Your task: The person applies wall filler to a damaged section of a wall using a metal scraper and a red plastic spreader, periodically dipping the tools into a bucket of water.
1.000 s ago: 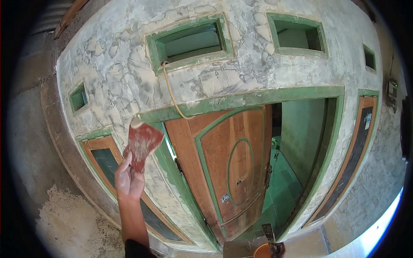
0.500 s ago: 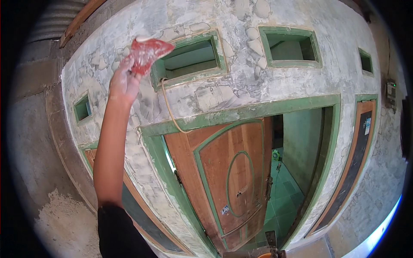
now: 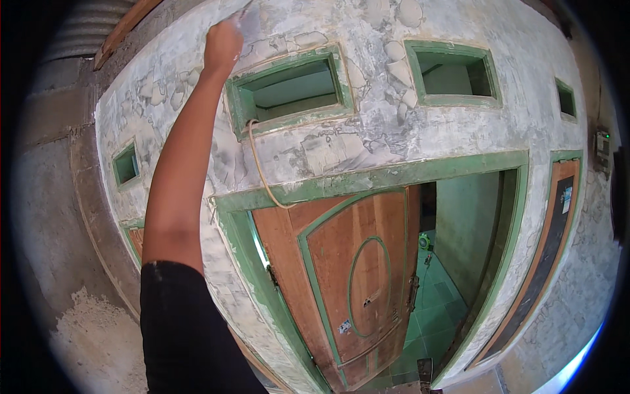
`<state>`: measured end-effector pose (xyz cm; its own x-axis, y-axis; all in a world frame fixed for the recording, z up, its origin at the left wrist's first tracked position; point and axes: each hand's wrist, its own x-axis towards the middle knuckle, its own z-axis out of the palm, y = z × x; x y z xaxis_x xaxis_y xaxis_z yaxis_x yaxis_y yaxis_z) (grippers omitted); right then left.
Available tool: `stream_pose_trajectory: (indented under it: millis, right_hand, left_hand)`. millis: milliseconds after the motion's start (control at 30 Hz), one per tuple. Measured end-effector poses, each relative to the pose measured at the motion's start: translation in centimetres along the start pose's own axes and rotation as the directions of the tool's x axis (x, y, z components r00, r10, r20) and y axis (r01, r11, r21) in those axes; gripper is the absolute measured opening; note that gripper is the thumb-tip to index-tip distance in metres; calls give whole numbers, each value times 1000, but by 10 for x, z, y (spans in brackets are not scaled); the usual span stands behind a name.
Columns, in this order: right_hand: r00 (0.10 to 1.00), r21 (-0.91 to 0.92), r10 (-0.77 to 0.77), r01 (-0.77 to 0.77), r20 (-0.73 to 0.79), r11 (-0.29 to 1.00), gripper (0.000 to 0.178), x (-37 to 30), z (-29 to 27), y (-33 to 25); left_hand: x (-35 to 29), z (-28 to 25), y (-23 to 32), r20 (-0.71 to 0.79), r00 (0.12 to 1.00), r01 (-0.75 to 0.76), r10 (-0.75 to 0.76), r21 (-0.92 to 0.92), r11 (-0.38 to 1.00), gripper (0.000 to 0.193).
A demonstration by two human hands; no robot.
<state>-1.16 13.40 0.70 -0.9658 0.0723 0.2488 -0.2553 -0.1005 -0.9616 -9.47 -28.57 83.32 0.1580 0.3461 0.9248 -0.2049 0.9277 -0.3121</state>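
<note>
My left hand (image 3: 223, 43) is raised high on a straight arm with a black sleeve. Its closed fingers press against the rough grey plastered wall (image 3: 367, 141), just above the left corner of a green-framed vent opening (image 3: 292, 88). Only a thin pale edge of the flat tool (image 3: 241, 14) shows above the fingers; its red face is hidden. My right hand is out of view.
A yellowish cord (image 3: 259, 167) hangs from the vent down to the green door frame (image 3: 367, 177). Below it a brown wooden door (image 3: 348, 276) stands ajar over a green tiled floor (image 3: 436, 315). More vents (image 3: 453, 72) sit to the right. A pale powder heap (image 3: 98, 338) lies at lower left.
My left arm has swung up from beside the door frame to the wall above the vent. The red tool, plainly seen before, is now turned flat against the plaster.
</note>
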Motion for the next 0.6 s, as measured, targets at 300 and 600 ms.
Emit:
stream_pose_trajectory:
  millis: [300, 600]
  right_hand:
    - [998, -123, 31, -39, -62, 992, 8, 8, 7, -3]
    - [996, -96, 80, -82, -34, 992, 10, 21, 6, -2]
  left_hand:
    - [13, 26, -25, 373, 927, -137, 48, 215, 967, 18]
    - [-24, -30, -84, 555, 794, -386, 250, 140, 912, 17]
